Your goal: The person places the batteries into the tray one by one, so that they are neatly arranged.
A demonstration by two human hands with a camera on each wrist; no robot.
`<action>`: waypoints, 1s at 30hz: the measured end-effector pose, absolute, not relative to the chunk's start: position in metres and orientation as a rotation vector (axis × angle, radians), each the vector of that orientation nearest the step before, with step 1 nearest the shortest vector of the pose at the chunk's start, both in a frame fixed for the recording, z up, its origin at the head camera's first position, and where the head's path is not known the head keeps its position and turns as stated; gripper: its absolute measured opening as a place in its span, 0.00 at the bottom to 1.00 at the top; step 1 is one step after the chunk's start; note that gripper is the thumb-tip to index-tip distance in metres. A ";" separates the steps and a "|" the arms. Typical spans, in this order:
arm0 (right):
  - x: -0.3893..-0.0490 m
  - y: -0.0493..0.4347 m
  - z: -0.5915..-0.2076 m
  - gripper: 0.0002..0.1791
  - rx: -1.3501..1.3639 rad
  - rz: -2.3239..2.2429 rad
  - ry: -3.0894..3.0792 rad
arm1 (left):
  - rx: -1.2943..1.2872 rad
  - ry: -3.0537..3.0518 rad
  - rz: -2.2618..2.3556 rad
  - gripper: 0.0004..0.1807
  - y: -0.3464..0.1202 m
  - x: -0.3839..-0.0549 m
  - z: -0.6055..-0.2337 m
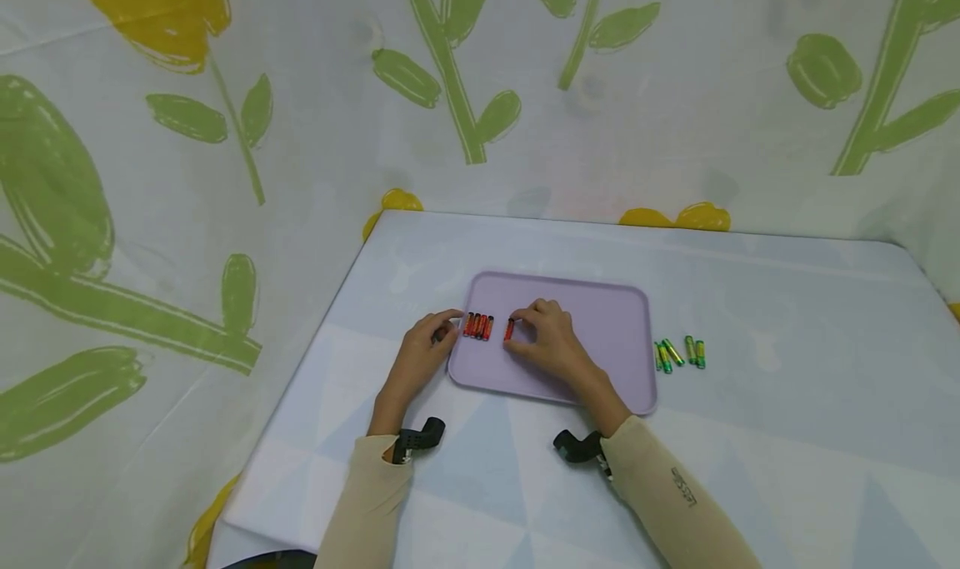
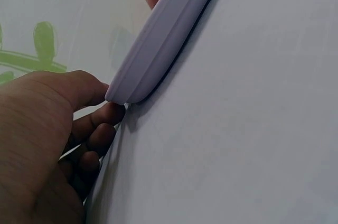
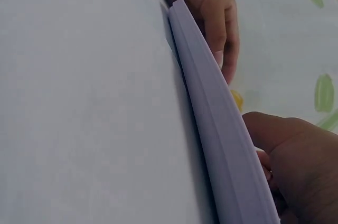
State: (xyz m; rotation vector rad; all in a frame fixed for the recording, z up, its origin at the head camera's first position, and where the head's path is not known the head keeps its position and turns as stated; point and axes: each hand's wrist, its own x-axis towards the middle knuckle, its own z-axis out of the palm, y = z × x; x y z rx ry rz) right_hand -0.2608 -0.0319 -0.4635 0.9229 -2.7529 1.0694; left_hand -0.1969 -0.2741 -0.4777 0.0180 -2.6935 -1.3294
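I have the right hand (image 1: 551, 340) over the lilac tray (image 1: 600, 336), pinching one red battery (image 1: 509, 330) between thumb and index finger. Just to the left of that grip, a row of about five red batteries (image 1: 478, 326) lies side by side on the tray, apart from the held one. My left hand (image 1: 422, 348) is at the tray's left rim, fingers curled, the thumb apparently touching the edge; I cannot tell whether it actually grips there.

I read the work as partway. The red row looks neatly lined up, and the battery in my right hand has yet to be let go. To the right of that hand, past the tray's far side, five green batteries (image 1: 664, 357) lie loosely on the tabletop (image 1: 787, 369); none is on the tray, so if they count too, all of them remain.
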 end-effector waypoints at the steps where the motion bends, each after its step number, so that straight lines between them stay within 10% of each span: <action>1: -0.261 -0.033 -0.465 0.22 0.919 1.069 -2.752 | 0.022 -2.696 -1.332 0.17 -0.274 -0.197 -0.477; 30: -0.264 -0.050 -0.469 0.26 0.956 1.037 -2.754 | 0.019 -2.717 -1.314 0.17 -0.274 -0.199 -0.478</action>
